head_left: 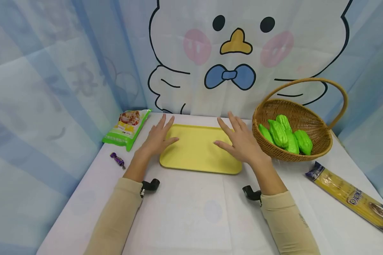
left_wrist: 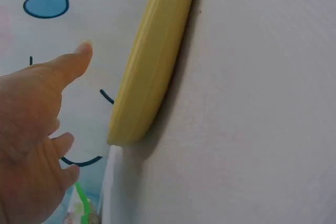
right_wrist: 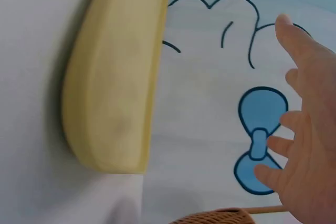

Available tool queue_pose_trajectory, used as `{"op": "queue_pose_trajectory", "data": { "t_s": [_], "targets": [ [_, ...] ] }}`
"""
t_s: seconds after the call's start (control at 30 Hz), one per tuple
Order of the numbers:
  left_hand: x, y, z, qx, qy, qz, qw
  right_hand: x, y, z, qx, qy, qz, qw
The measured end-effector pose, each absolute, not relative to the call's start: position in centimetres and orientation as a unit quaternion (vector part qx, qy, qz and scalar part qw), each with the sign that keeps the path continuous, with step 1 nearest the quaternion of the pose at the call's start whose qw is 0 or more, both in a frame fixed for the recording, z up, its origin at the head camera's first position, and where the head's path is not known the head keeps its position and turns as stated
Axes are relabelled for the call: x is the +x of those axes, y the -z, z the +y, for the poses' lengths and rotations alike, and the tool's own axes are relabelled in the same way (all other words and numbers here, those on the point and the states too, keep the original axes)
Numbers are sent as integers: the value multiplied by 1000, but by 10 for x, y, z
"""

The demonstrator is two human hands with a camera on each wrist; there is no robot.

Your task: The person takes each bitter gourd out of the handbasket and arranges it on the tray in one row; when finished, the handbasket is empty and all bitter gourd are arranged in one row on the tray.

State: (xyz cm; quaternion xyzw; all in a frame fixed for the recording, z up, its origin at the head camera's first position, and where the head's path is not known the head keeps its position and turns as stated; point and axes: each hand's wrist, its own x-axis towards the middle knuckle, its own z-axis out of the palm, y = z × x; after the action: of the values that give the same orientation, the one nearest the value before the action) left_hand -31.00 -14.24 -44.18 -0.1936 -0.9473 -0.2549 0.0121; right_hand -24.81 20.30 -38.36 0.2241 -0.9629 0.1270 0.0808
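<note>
A yellow rectangular tray (head_left: 199, 150) with rounded corners and a low rim lies on the white table, holding nothing. My left hand (head_left: 155, 140) is over its left end, fingers spread and thumb pointing inward. Over the right end, my right hand (head_left: 242, 143) is likewise spread with its thumb toward the middle. Both wrist views show a gap between each hand and the tray's edge (left_wrist: 149, 66), and the palms hold nothing. From the right wrist, the tray (right_wrist: 115, 77) appears side-on, with part of the other hand's fingers at the top.
At the back right stands a wicker basket (head_left: 320, 140) with several green vegetables (head_left: 278, 134); its tall handle arches up. A pasta packet (head_left: 351, 198) lies at the right edge. On the left are a green-and-white food bag (head_left: 126, 129) and a purple wrapped candy (head_left: 117, 160). Curtains surround the table.
</note>
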Motion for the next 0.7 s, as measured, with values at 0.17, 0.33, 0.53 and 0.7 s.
{"op": "queue_pose_trajectory", "data": {
  "t_s": [0.17,0.33,0.53,0.7],
  "targets": [
    [-314,453,-152,-190,335,-922,-48,-244,370,207,232,-164,-953,108],
    [-315,465,-157,-178,364,-912,-62,-238,353,216,243,-224,-934,136],
    [-313,472,-163,-151,372,-914,-56,-231,335,232,246,-276,-908,196],
    [-310,473,-165,-143,377,-914,-53,-229,328,248,248,-300,-889,241]
  ]
}}
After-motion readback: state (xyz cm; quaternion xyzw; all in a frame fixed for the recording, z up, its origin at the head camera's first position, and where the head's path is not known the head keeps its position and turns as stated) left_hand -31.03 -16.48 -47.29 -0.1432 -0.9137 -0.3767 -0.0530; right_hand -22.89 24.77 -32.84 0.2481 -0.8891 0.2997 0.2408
